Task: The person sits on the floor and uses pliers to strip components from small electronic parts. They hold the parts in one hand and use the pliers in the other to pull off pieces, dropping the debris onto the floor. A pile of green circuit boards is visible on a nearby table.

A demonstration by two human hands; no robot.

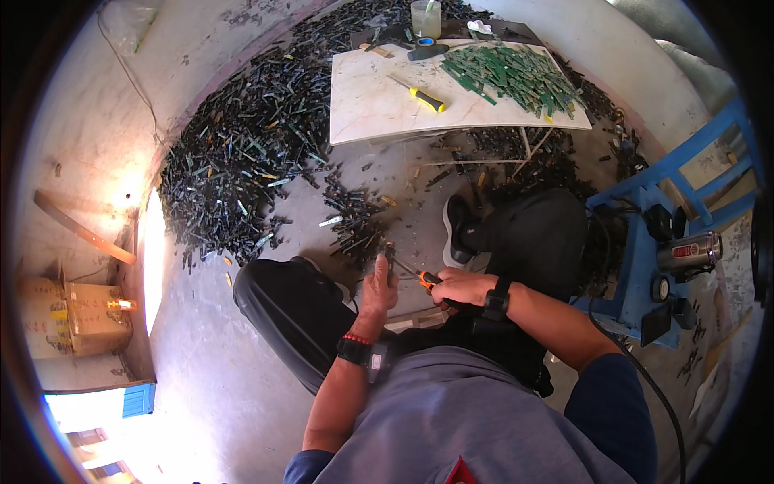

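Note:
Between my legs, my left hand (377,289) is closed around a small dark strip-shaped piece (390,248), its end showing above the fingers. My right hand (463,287) grips an orange-and-black screwdriver (426,279) whose shaft points left to that piece. Whether the tip touches the piece is too small to tell. Just beyond my hands, a small heap of dark strip-shaped pieces (352,216) lies on the floor. On the low table, a yellow-and-black screwdriver (427,99) lies near a heap of green circuit-board strips (516,77).
A pale tabletop (367,109) stands ahead, with a cup (426,19) and a tape roll (425,42) at its back. A large pile of dark pieces (250,129) covers the floor at left. At right stands a blue chair (629,242) bearing a metal flask (689,252) and a cable.

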